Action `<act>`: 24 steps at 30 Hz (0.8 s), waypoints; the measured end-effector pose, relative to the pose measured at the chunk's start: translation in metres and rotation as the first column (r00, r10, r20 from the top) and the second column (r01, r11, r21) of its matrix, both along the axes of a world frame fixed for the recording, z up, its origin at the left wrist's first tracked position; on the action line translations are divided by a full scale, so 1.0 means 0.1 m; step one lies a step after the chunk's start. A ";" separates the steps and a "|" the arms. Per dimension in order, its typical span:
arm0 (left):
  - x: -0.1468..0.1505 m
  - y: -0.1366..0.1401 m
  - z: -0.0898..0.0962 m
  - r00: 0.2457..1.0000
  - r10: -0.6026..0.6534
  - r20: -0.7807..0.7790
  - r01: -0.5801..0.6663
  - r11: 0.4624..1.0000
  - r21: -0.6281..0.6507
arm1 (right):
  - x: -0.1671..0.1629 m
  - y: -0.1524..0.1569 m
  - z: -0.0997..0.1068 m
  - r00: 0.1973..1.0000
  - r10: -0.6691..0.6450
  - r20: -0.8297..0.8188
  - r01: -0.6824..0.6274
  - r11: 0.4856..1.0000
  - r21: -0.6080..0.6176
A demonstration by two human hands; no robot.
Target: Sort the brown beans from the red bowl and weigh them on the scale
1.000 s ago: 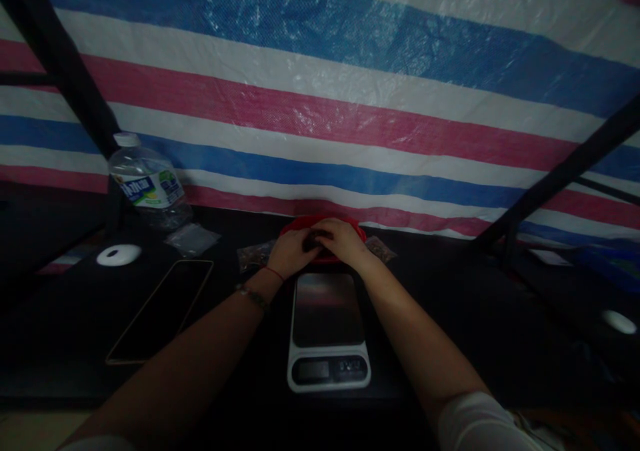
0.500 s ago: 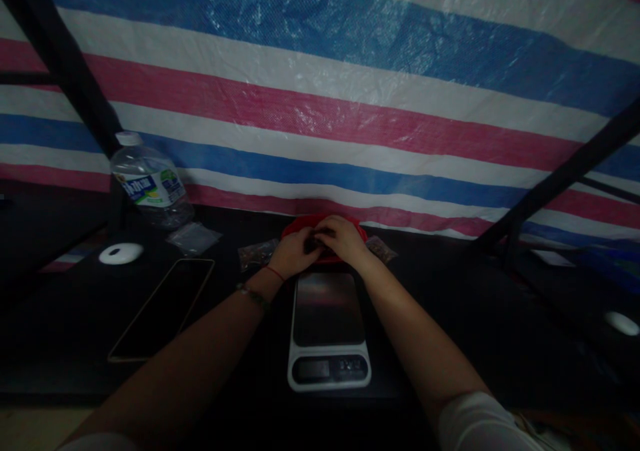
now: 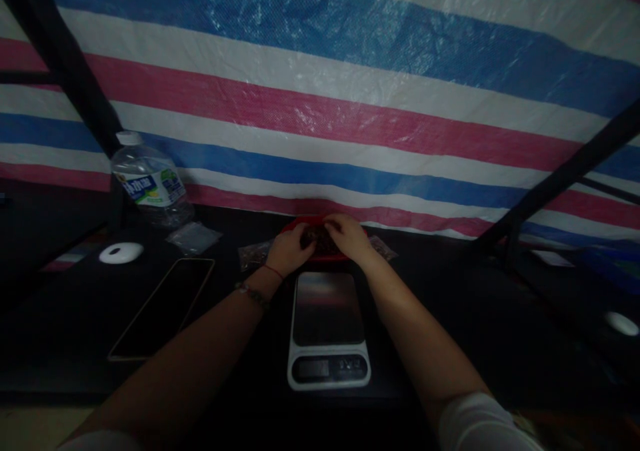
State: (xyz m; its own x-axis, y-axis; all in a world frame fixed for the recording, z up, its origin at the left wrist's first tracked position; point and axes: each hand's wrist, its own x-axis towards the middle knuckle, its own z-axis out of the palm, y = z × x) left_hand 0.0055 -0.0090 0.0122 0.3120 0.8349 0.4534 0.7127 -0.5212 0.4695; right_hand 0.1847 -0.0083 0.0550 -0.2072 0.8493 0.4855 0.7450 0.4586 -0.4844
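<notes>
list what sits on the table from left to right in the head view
white round disc → water bottle → phone → clear bag → scale → white object at far right

- Dim overall; the counter [image 3: 65, 317] is nearly black.
- Soft glare on the striped tarp [image 3: 320, 104].
- Wide-angle bending at the edges, slight softness throughout.

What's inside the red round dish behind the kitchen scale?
The red round dish holds a dark heap of small bits; what they are is unclear. The left hand and right hand cover most of its inside.
</notes>
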 end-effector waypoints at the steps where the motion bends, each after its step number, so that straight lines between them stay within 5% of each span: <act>1: 0.00 0.00 0.00 1.000 0.009 -0.013 -0.009 1.000 0.003 | -0.01 -0.01 -0.01 1.000 0.011 0.004 -0.011 1.000 -0.026; 9: -0.02 0.00 0.03 0.997 0.022 -0.069 -0.023 1.000 -0.011 | -0.08 -0.07 -0.02 0.984 0.136 -0.113 -0.153 0.976 -0.156; 20: -0.01 0.01 -0.03 1.000 0.024 -0.018 -0.025 0.999 -0.042 | -0.08 -0.05 -0.03 0.995 0.066 -0.070 -0.074 0.990 -0.124; 24: -0.05 0.03 -0.01 0.985 0.159 0.073 -0.159 0.987 0.002 | -0.10 -0.05 -0.04 0.999 -0.031 0.030 0.033 0.994 -0.101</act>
